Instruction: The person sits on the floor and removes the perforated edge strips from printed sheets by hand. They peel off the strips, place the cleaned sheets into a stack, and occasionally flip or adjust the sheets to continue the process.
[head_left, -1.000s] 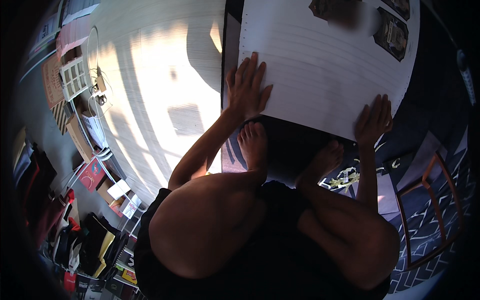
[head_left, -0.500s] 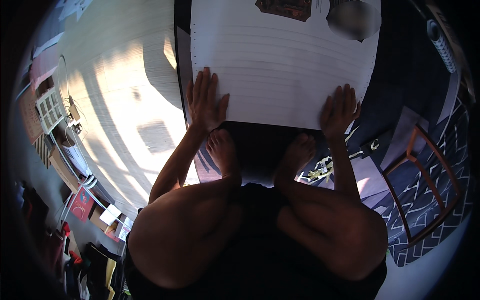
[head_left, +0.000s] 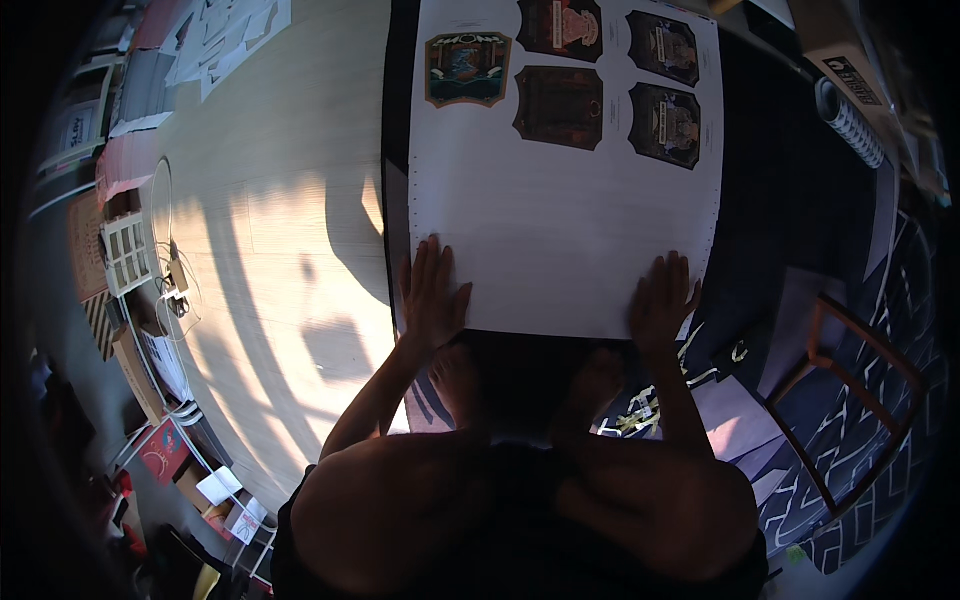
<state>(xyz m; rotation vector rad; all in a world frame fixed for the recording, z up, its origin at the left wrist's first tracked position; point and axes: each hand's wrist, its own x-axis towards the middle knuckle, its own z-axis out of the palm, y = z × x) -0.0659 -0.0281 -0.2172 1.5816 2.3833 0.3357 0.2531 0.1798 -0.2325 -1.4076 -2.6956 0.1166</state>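
A large white printed sheet [head_left: 560, 210] lies flat on a dark surface in front of my feet. Several dark, badge-shaped label prints show on its far part, among them a green-and-gold one [head_left: 467, 70] and a brown one [head_left: 560, 107]. My left hand [head_left: 432, 300] rests flat on the near left corner, fingers stretched away from me. Across from it, my right hand [head_left: 662, 300] lies flat on the near right corner, fingers extended. Neither hand grips anything. The sheet's far edge runs out of the top of the picture.
Sunlit wooden floor [head_left: 260, 260] spreads to the left, with boxes and a wire rack beyond. At right are a wooden frame [head_left: 860, 400], a rolled white item [head_left: 850, 122], a cardboard box [head_left: 845, 50] and yellowish strip scraps [head_left: 640, 410]. My bare feet [head_left: 597, 382] stand just behind the sheet.
The view has shifted, so the sheet and hands sit lower and more label prints show. A blurred round patch over the prints is gone. Both hands remain flat on the near corners.
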